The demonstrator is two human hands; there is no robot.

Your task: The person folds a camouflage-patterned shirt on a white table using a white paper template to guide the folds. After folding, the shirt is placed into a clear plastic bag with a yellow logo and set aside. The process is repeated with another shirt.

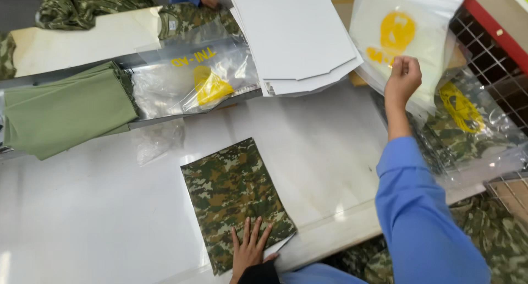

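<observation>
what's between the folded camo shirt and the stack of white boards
Only bare white table lies between the folded camo shirt and the stack of white boards, as the head view shows.

**One camera, looking down from the head**

There is only one view. The camera sits on the person's head and looks steeply down at the white table (110, 229). It is close, about an arm's reach away. The far side of the table is at the top.

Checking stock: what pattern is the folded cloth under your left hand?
Green-brown camouflage, on the folded cloth, head view.
</observation>
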